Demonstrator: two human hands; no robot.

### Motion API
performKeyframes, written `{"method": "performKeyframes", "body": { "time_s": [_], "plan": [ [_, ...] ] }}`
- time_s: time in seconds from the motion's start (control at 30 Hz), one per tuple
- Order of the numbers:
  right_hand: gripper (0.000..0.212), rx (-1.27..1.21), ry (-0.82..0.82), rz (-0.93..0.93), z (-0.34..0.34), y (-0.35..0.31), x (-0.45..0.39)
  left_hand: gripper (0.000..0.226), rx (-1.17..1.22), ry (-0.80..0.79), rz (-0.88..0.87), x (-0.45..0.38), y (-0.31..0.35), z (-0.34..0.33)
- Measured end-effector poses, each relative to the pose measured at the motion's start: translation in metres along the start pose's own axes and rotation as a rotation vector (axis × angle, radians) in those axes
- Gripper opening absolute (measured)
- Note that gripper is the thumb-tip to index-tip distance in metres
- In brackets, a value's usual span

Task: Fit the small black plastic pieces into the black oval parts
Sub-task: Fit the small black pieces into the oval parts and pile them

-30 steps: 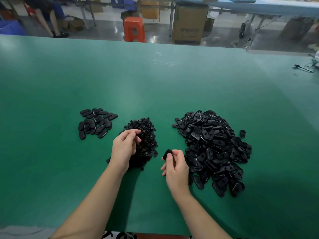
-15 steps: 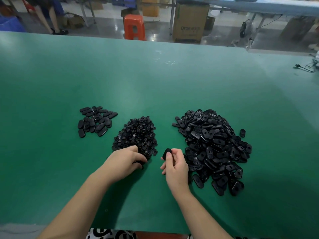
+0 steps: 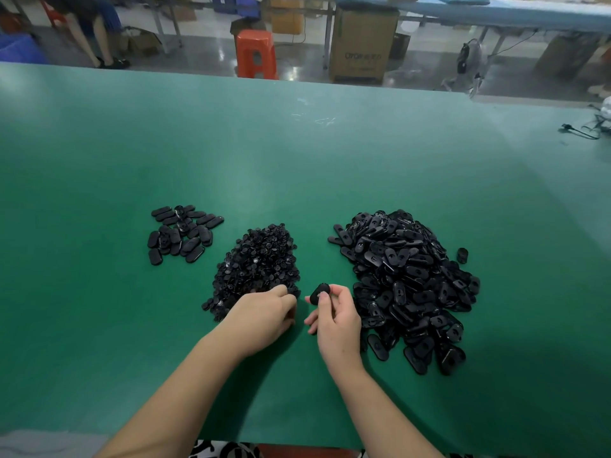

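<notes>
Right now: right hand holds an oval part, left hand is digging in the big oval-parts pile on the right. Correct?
Not quite. The right hand does hold an oval part, but the left hand is at the near edge of the middle pile of small pieces, not the big oval-parts pile on the right. The head view shows this.

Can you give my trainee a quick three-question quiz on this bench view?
1. True or false: the right hand pinches an oval part above the table.
2. Which pile lies farthest left? A) small pieces pile B) loose ovals pile C) small group of ovals
3. Fill in: the left hand is at the near edge of the ____ pile.

Key: 1 true; 2 C; 3 small pieces. Whether the left hand already grips a piece cannot be seen.
</notes>
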State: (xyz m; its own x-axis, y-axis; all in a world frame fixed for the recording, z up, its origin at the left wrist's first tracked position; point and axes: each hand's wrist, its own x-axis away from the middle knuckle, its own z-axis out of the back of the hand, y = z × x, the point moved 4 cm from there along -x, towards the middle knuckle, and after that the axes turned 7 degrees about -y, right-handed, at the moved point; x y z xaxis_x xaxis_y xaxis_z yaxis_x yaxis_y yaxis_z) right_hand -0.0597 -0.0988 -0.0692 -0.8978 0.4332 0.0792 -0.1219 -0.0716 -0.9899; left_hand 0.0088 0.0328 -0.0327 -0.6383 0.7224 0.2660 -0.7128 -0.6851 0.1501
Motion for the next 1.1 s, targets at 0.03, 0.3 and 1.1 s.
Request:
{"method": "performKeyframes", "body": {
  "time_s": [0.03,0.3,1.1],
  "plan": [
    [0.01,-0.001,0.003,-0.002,0.0,0.0,0.0,0.019,0.016,0.006,-0.003,-0.001,0.002,0.0],
    [0.009,-0.017,0.013,-0.026,0.001,0.001,-0.001,0.015,0.674,0.26,0.147,-0.009,-0.008,0.012],
    [0.015,0.005,0.017,0.006,0.001,0.0,0.0,0.021,1.277,0.424,0.212,-0.014,0.005,0.0]
  ]
}}
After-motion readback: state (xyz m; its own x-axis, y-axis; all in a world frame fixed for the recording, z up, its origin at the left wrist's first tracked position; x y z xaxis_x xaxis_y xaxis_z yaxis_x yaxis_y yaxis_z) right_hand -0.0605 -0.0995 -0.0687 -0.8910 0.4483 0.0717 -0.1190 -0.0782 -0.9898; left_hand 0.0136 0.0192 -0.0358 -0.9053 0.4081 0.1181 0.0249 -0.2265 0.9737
